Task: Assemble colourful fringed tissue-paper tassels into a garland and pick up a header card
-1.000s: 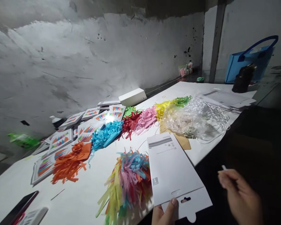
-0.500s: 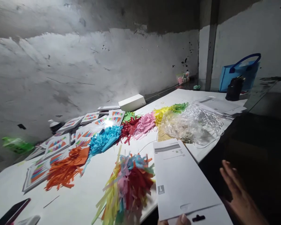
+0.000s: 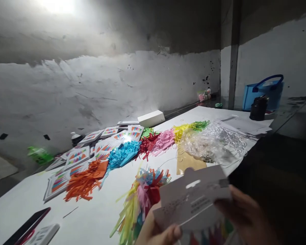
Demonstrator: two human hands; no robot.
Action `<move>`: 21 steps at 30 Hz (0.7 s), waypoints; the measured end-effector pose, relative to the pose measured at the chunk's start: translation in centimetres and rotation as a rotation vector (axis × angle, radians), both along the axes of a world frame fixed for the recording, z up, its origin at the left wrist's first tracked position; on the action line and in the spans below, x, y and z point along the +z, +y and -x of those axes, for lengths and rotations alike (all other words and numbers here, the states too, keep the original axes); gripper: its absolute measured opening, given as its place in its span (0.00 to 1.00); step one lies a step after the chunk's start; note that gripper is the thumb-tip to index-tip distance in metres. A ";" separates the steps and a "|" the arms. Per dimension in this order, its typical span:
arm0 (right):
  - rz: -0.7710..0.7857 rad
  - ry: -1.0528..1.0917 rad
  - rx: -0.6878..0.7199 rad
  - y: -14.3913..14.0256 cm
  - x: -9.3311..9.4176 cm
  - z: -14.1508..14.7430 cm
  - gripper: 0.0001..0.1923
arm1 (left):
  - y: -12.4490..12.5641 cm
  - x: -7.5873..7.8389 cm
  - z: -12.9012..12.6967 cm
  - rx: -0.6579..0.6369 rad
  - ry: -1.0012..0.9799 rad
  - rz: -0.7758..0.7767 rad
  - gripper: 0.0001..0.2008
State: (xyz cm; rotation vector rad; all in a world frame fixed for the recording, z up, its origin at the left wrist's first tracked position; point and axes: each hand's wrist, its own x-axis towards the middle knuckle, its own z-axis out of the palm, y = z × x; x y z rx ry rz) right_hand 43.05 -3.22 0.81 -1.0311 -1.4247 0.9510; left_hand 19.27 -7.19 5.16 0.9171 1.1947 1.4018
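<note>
White card sleeve [image 3: 193, 200], flat, stiff and matt with a punched hang slot, is held in front of the body at the near table [image 3: 91, 217] edge, pinched from below by the left hand [image 3: 155, 233] and gripped at its right end by the right hand [image 3: 244, 214]. A crease or slip is judged possible, since only the edges are held and the view is blurred. Beneath it a limp multicoloured paper tassel [image 3: 142, 200] is spread, liable to be snagged.
</note>
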 end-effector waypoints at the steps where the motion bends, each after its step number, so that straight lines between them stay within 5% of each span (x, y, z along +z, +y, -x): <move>1: -0.001 0.049 0.038 0.2 -0.8 1.3 0.13 | 0.3 -0.4 0.0 -0.046 -0.010 0.051 0.27; 3: -0.071 0.074 -0.065 0.8 -2.7 3.0 0.20 | 1.0 -1.4 0.2 -0.037 -0.012 0.110 0.22; 6: -0.497 -0.182 -0.303 1.5 -4.3 3.7 0.27 | 1.7 -3.2 0.7 0.051 0.043 0.129 0.19; 10: -0.893 -0.528 -0.174 2.6 -2.8 4.2 0.17 | 1.7 -5.0 1.2 0.018 -0.005 0.192 0.21; 14: -0.883 -0.476 -0.036 3.6 -1.6 5.7 0.12 | 1.5 -5.8 1.8 0.046 -0.020 0.224 0.23; 21: -0.820 -0.352 0.172 4.5 -1.1 6.0 0.13 | 2.0 -5.5 2.0 -0.127 -0.263 0.266 0.20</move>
